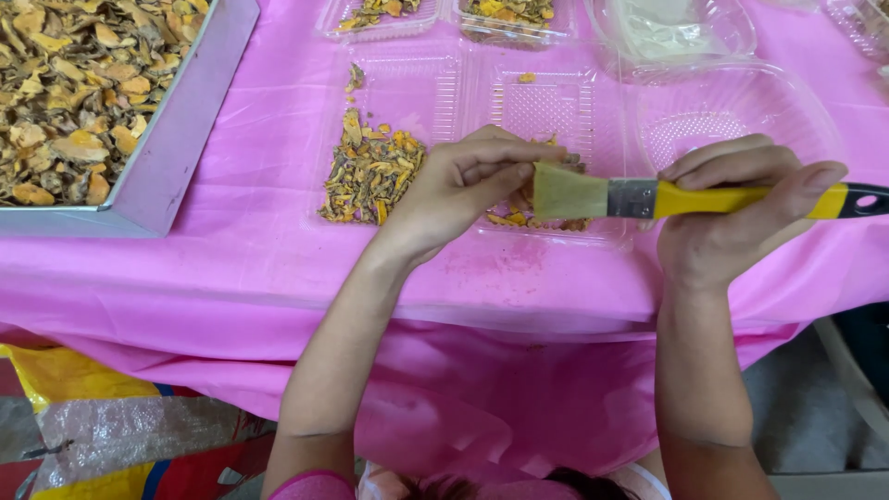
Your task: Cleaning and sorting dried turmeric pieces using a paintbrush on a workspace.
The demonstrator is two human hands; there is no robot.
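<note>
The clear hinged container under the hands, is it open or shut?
Open. The clear hinged container lies spread flat on the pink table cover, both halves facing up, with orange dried pieces loose in the left half.

Your left hand (463, 185) covers whatever its fingertips pinch at the brush bristles (567, 193); you cannot tell what it is. The grey tray (176, 139) runs off the left and top edges, and the brush handle's black end (866, 199) leaves the right edge.
</note>
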